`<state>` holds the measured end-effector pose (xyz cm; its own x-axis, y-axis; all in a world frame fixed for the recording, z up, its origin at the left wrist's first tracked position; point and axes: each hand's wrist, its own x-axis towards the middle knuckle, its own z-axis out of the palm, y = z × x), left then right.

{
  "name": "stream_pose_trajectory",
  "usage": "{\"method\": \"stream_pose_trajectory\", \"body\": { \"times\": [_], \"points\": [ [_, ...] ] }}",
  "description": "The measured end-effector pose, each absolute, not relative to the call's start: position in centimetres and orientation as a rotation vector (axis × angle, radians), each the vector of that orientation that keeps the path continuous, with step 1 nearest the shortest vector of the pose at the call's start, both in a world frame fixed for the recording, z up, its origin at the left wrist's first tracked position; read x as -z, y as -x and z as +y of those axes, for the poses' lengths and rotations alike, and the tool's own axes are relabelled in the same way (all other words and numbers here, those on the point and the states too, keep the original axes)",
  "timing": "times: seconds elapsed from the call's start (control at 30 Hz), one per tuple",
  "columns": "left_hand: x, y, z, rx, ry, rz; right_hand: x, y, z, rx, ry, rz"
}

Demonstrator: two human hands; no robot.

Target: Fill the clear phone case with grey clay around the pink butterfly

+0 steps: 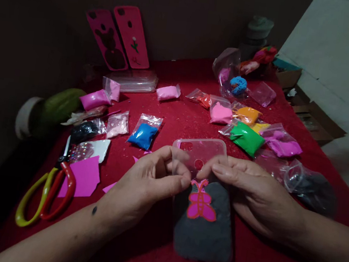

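Observation:
A clear phone case (204, 243) has a dark grey layer over its lower part, with a pink and orange butterfly (200, 205) on the grey. My left hand (159, 175) is closed at the case's left edge, its thumb and fingertips together just above the butterfly's left antenna. From the right side, my right hand (244, 185) holds the case, thumb and index finger close together near the camera opening. Both hands' fingertips are near the antennae. Whether a small piece is between them cannot be made out.
Scissors (59, 172) and pink paper (85, 177) lie at the left. Blue (144, 135), green (246, 138) and several other coloured clay packets surround the case. Two pink phone cases (134, 38) lean on the back wall. A green bottle (57, 109) lies far left.

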<state>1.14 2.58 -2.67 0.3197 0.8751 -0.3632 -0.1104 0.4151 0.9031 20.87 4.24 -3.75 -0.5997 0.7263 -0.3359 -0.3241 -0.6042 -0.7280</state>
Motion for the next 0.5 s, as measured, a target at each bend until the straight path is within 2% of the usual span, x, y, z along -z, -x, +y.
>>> {"method": "stream_pose_trajectory", "body": {
  "times": [0.5],
  "points": [
    [1.87,-1.55,2.52,-0.73,-0.851,1.053,3.74,-20.68,4.34,-2.229,0.817,-0.826]
  ]
}}
